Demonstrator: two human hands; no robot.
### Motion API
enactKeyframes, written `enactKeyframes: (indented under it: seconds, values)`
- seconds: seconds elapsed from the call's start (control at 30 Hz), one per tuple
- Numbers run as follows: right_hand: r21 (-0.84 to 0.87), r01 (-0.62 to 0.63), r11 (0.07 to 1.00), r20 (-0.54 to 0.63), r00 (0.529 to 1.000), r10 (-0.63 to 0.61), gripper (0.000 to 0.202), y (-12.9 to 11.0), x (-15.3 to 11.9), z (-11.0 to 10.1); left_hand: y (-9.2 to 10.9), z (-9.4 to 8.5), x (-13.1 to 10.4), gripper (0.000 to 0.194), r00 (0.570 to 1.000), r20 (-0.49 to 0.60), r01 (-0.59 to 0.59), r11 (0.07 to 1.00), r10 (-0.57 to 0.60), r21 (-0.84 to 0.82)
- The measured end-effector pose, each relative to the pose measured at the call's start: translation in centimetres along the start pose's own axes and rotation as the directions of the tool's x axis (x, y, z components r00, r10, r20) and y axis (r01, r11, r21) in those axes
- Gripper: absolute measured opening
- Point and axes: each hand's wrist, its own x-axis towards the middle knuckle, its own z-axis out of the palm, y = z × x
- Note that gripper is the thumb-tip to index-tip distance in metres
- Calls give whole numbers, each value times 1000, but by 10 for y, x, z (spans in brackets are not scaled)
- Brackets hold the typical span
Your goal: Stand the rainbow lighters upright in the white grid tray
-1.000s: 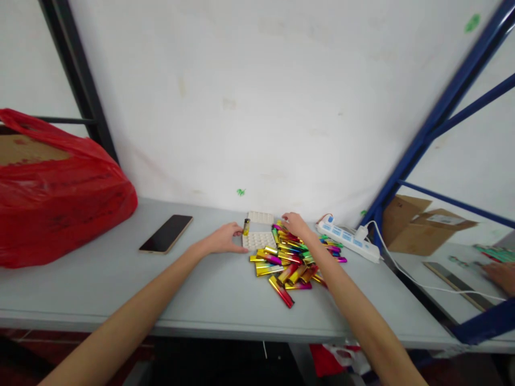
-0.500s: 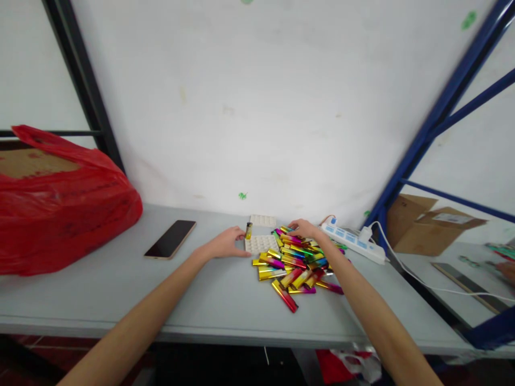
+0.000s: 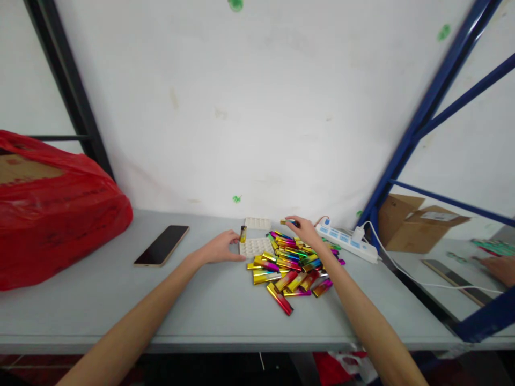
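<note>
My right hand (image 3: 304, 230) is raised over the back of a pile of shiny metallic lighters (image 3: 287, 264), pinching one lighter (image 3: 288, 221) that points left. My left hand (image 3: 221, 247) lies at the left edge of a white tray with rows of small pockets (image 3: 256, 247). Its thumb and fingers are spread, with the thumb near the tray's front corner. A yellow lighter (image 3: 243, 234) stands upright at the tray's back left corner, close to my left fingertips. Whether those fingers touch it I cannot tell. Behind lies a second white tray (image 3: 258, 223).
A phone (image 3: 162, 245) lies left of my left hand, and a red plastic bag (image 3: 60, 214) stands farther left. On the right are a white power strip (image 3: 346, 242) with cables, a blue rack post (image 3: 406, 136), a cardboard box (image 3: 414, 228) and another person's hand (image 3: 499, 269).
My right hand has lifted from the back of the pile with a lighter in its fingers. My left hand stays beside the tray. The whole view has shifted slightly.
</note>
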Motion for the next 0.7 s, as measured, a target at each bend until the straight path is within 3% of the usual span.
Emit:
enactKeyframes:
  seconds: [0.07, 0.17, 0.23, 0.33, 0.4, 0.5, 0.7]
  values:
    - [163, -36, 986, -63, 997, 47, 44, -11, -3, 6, 1, 0, 0, 58, 1000, -2, 8, 1000, -8, -6]
    - [423, -104, 900, -58, 988, 141, 45, -25, -9, 21, 2, -1, -1, 59, 1000, -1, 21, 1000, -21, -14]
    - [575, -157, 803, 1, 982, 191, 47, -35, -15, 31, 1, -1, 0, 60, 1000, 0, 25, 1000, -25, -11]
    - [769, -251, 587, 169, 967, 192, 45, -51, -26, 39, -2, 0, 0, 61, 1000, 7, 20, 1000, -20, -2]
    - [829, -279, 486, 236, 960, 149, 43, -61, -31, 41, -3, 0, 1, 62, 1000, 9, 18, 1000, -18, 2]
    - [863, -265, 431, 231, 964, 129, 43, -73, -34, 43, -3, 0, 0, 64, 1000, 4, 27, 1000, -27, -1]
    - [829, -446, 338, 363, 888, 282, 61, -84, -33, 48, -3, -1, 0, 65, 999, 11, 47, 999, -47, -14]
